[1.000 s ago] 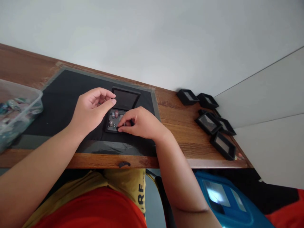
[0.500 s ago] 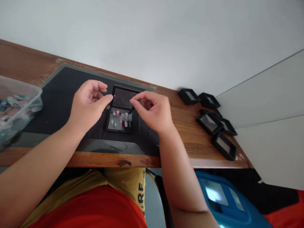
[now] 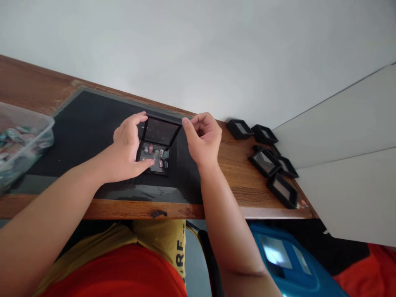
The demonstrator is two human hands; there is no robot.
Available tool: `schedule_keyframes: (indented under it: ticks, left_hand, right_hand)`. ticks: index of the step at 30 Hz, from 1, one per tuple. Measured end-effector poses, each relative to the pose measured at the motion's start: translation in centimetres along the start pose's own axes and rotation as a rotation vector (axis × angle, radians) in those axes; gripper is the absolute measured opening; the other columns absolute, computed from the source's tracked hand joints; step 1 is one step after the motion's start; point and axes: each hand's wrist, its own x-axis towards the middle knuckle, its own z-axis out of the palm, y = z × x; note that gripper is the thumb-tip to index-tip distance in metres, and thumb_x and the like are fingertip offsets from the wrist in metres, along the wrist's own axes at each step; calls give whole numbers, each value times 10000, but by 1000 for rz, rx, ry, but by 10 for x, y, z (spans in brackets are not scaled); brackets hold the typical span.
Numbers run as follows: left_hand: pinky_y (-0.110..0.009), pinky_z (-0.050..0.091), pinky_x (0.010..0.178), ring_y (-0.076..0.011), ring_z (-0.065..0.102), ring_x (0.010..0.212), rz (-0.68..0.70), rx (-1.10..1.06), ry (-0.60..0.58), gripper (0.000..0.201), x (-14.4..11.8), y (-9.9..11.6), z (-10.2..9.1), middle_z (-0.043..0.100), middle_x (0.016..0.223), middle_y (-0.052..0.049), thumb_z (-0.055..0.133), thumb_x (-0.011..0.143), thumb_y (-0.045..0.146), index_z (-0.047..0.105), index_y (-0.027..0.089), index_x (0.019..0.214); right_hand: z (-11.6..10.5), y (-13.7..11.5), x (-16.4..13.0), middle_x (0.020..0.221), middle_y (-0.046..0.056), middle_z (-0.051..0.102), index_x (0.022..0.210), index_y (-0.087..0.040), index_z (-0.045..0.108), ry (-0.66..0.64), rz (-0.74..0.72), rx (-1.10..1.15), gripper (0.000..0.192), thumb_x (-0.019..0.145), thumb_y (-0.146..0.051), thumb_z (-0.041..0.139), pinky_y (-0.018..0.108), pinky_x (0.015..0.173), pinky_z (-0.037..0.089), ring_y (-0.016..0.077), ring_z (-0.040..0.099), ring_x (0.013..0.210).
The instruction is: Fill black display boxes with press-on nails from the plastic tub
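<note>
A small black display box lies on the dark mat with its hinged, clear-windowed lid tilted up. Inside its tray sit several decorated false nails in pink, green and clear tones. At the box's left side is my left hand, fingers stretched apart: a fingertip is at the lid's upper left corner and the thumb reaches over the tray's front, covering some nails. My right hand is closed, thumb and fingers pinching the lid's upper right corner.
A clear plastic tub heaped with packed nails stands at the left. Several black windowed boxes are grouped on the right of the wooden table. The dark mat lies under the work. A blue stool is below right.
The lid has been raised to a steeper angle. My left hand has moved down, its thumb now over the tray. My right hand has moved to the lid's right corner.
</note>
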Motion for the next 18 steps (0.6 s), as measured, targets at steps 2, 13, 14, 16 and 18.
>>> schedule_keyframes:
  ticks: [2, 13, 14, 16, 18]
  left_hand:
    - [-689, 173, 1320, -470, 149, 1643, 5, 47, -49, 1113, 0, -6, -3, 165, 1756, -198, 830, 767, 341, 147, 251, 1640]
    - [-751, 291, 1255, -542, 296, 1586, -116, -1, -272, 1401, -2, -38, -13, 204, 1754, -269, 889, 728, 563, -64, 288, 1717]
    - [-743, 308, 1251, -533, 322, 1578, -120, -5, -277, 1394, -3, -39, -12, 228, 1744, -274, 882, 734, 569, -63, 283, 1718]
    - [-731, 328, 1245, -520, 357, 1565, -111, -9, -278, 1377, -3, -41, -10, 260, 1731, -279, 873, 745, 570, -54, 276, 1718]
    - [-721, 337, 1245, -507, 377, 1557, -91, -18, -271, 1350, -3, -43, -8, 293, 1719, -276, 867, 757, 558, -39, 280, 1719]
  right_hand:
    - [-1, -2, -1, 607, -63, 394, 796, -249, 486, -16, 14, -26, 310, 947, -412, 702, 293, 575, 327, 108, 354, 568]
    - [-2, -1, -2, 627, -63, 390, 848, -252, 497, -77, -19, -68, 276, 973, -427, 669, 296, 569, 314, 106, 367, 569]
    - [-2, -2, -2, 624, -66, 390, 857, -251, 502, -80, -22, -52, 254, 970, -404, 671, 296, 573, 319, 105, 367, 566]
    - [-3, -3, -2, 621, -71, 395, 891, -251, 519, -82, -26, -26, 207, 960, -366, 677, 297, 582, 329, 106, 375, 563]
    - [-3, -4, -2, 631, -70, 411, 941, -252, 537, -82, -20, -25, 174, 953, -347, 683, 298, 587, 336, 110, 399, 571]
